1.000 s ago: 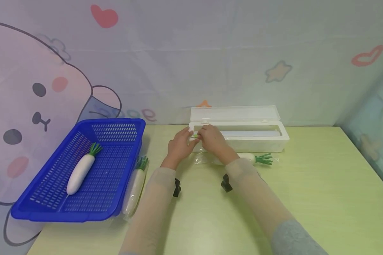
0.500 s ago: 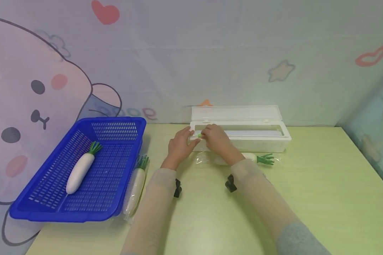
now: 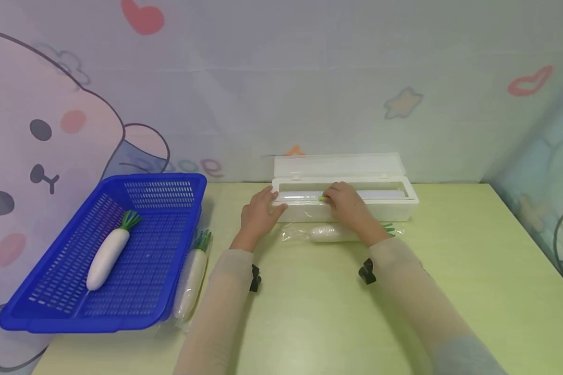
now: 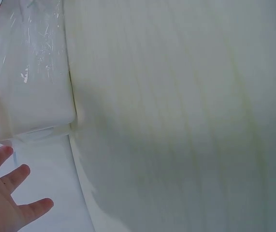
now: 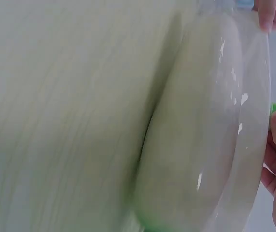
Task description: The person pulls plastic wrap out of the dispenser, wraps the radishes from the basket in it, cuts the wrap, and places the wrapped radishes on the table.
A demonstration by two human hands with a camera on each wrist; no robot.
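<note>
A white cling film dispenser [image 3: 389, 211], lid raised at the back, holds a white roll [image 3: 382, 194]. My left hand [image 3: 259, 214], fingers spread, rests at its left end; the left wrist view shows the splayed fingers [image 4: 16, 178] by the box corner. With thumb and fingers, my right hand [image 3: 349, 205] pinches the small green slide cutter [image 3: 321, 198] on the front edge. Clear film hangs down the front wall. Just before the box lies a white radish [image 3: 330, 233] in clear film, its green top partly hidden by my right wrist.
To the left stands a blue basket [image 3: 194, 208] with an unwrapped white radish [image 3: 108, 258] inside. Against its right side lies another radish [image 3: 191, 284] in clear film. A printed cloth [image 3: 244, 94] hangs behind the table.
My right hand has slid the green cutter rightward along the box edge, from near the left end toward the middle. My left hand stays at the left end.
</note>
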